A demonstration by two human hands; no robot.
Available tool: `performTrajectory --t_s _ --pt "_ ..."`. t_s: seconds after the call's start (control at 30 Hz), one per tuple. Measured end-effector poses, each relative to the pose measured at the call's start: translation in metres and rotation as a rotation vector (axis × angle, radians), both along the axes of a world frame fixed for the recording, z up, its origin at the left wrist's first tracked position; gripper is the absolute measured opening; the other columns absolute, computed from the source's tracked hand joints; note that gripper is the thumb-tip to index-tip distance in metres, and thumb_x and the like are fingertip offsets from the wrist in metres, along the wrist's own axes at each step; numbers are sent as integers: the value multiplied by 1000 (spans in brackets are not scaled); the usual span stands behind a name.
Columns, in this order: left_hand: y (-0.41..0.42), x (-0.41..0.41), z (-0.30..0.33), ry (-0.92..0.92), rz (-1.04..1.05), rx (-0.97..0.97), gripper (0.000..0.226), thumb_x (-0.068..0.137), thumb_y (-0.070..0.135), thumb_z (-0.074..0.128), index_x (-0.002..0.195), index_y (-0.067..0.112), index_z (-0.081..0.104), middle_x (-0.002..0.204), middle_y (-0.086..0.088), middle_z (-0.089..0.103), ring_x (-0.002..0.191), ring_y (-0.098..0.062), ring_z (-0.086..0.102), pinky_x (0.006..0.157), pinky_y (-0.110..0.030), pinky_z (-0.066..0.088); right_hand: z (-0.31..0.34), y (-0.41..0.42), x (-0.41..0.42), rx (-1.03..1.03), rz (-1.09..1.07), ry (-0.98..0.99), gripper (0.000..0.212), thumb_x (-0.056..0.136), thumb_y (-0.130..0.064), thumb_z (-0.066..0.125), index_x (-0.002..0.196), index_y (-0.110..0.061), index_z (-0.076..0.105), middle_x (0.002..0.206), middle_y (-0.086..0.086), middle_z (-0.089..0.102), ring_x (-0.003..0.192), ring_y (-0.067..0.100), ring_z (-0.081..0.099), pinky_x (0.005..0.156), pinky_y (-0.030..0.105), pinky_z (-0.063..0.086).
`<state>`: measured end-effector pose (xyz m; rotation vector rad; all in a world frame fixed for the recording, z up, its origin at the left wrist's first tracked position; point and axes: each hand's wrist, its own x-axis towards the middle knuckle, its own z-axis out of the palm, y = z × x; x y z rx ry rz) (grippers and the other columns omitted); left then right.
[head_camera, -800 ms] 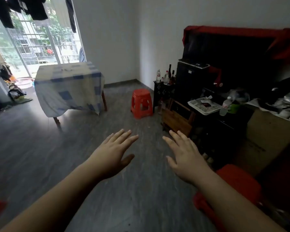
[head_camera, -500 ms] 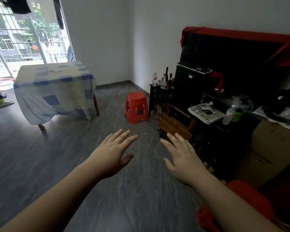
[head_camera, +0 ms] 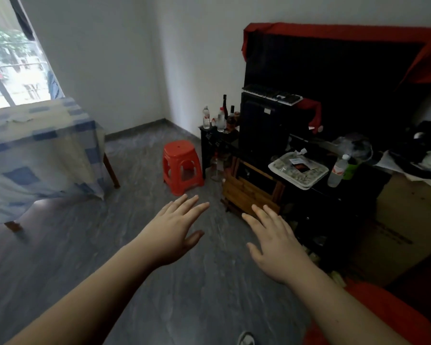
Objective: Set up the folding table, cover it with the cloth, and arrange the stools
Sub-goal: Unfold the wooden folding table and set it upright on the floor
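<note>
Currently both hands hold nothing: left hand (head_camera: 171, 232) and right hand (head_camera: 275, 241) hover flat, fingers straight, above the floor (head_camera: 197, 295). Cloth (head_camera: 40, 150) covers the surface at 10 o'clock. Red stool (head_camera: 182, 166) stands at 12, another red stool (head_camera: 383, 317) at 4.

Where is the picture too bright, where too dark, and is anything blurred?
Head view: the window at upper left is overexposed; the black cabinet and the shelves below it are too dark for detail; the covered table looks soft and smeared; the walls bend from the wide lens.
</note>
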<state>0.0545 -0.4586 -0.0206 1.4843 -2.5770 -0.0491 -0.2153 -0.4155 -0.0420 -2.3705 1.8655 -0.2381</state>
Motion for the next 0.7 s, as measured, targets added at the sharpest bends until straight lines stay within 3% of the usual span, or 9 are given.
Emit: performTrajectory --t_s 0.7 --pt "-450 -131 -50 -29 -140 104 67 98 55 40 156 38 10 166 4 11 153 -20 4 124 -41 14 -55 -411 -128 86 -59 22 66 99 -42 41 156 -36 8 166 -8 -4 151 15 -12 124 43 0"
